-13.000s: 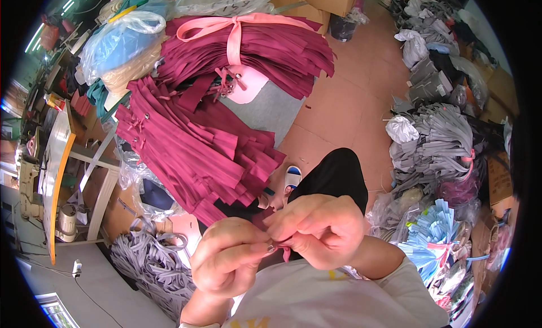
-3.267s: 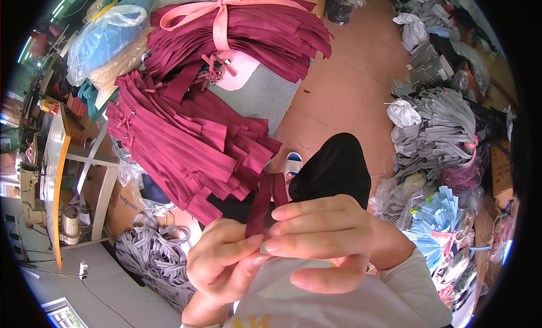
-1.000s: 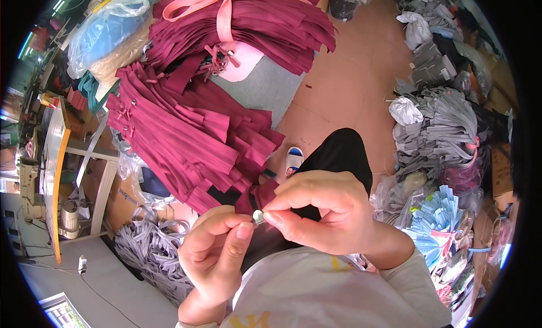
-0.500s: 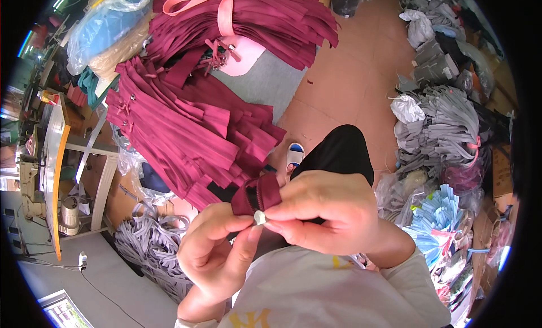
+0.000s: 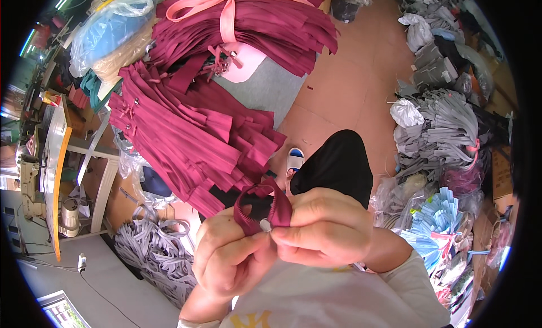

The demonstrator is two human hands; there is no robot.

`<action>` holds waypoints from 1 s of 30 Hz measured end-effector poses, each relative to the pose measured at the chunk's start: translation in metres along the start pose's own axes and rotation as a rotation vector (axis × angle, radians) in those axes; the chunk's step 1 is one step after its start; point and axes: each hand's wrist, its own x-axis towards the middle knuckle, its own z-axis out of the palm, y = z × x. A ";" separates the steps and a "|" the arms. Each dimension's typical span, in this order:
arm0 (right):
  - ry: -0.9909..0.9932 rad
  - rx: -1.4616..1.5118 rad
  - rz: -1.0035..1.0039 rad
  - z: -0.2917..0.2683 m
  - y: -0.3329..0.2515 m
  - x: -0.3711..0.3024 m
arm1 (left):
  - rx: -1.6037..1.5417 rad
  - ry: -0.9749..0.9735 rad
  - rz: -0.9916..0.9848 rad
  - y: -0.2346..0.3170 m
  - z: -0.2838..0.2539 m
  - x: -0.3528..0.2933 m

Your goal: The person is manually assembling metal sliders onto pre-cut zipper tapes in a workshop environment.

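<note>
Between my two hands is a maroon zipper [image 5: 281, 208], bent into a loop so that its toothed edges stand apart at the top. A small whitish zipper slider [image 5: 265, 224] sits at the lower end of the loop, right at my fingertips. My left hand [image 5: 232, 257] pinches the left tape and the area by the slider. With thumb and fingers pressed together, my right hand [image 5: 324, 229] grips the right tape close beside it. The fingertips partly cover the slider, so how far the tapes run into it cannot be seen.
A loose pile of maroon zippers [image 5: 192, 125] lies just beyond my hands. Behind it is a bundle [image 5: 271, 29] tied with a pink band. Grey strips [image 5: 149, 249] lie at left below a table [image 5: 59, 175]. Grey [image 5: 446, 125] and light blue bundles [image 5: 435, 221] line the right.
The zipper tapes have spread into a wider open loop. Both hands have moved slightly downward, and the left has come further right, closer to the right hand.
</note>
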 end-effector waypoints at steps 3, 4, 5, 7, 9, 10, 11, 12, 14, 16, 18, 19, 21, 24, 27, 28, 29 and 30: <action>-0.045 0.103 0.248 -0.005 -0.006 0.003 | -0.119 0.013 -0.092 -0.003 0.000 0.000; -0.066 0.191 0.364 -0.008 -0.006 0.008 | -0.216 0.008 -0.164 -0.006 -0.002 0.000; -0.107 0.245 0.411 -0.011 -0.003 0.010 | -0.394 0.025 -0.337 -0.007 -0.002 -0.008; -0.150 0.302 0.459 -0.014 0.001 0.013 | -0.532 0.048 -0.445 -0.005 -0.003 -0.008; -0.202 0.359 0.520 -0.016 0.001 0.014 | -0.810 0.091 -0.659 -0.002 -0.004 -0.007; -0.202 0.360 0.521 -0.016 0.000 0.014 | -0.810 0.092 -0.660 -0.002 -0.005 -0.006; -0.186 0.401 0.573 -0.016 -0.002 0.014 | -0.819 0.096 -0.670 -0.001 -0.005 -0.006; -0.168 0.441 0.625 -0.015 -0.002 0.014 | -0.829 0.099 -0.678 -0.001 -0.005 -0.006; -0.171 0.417 0.574 -0.015 0.000 0.014 | -0.823 0.106 -0.677 0.001 -0.004 -0.005; -0.175 0.394 0.523 -0.014 0.001 0.015 | -0.817 0.114 -0.678 0.002 -0.003 -0.005; -0.162 0.364 0.484 -0.014 0.000 0.016 | -0.705 0.128 -0.598 0.001 -0.002 -0.005; -0.162 0.363 0.484 -0.014 0.000 0.015 | -0.705 0.127 -0.598 0.000 -0.002 -0.005; -0.144 0.315 0.412 -0.012 0.000 0.013 | -0.560 0.072 -0.468 -0.002 -0.003 -0.005; -0.091 0.206 0.334 -0.007 -0.003 0.009 | -0.421 0.054 -0.347 -0.004 0.001 -0.004; -0.067 0.207 0.307 -0.003 0.000 0.005 | -0.297 0.083 -0.241 -0.006 0.009 -0.005; -0.066 0.206 0.305 -0.003 0.000 0.004 | -0.298 0.082 -0.238 -0.005 0.008 -0.004; -0.067 0.454 0.499 -0.004 0.000 0.004 | -0.415 0.095 -0.350 -0.002 0.006 -0.001; -0.065 0.702 0.692 -0.005 0.000 0.003 | -0.535 0.106 -0.463 -0.001 0.006 0.001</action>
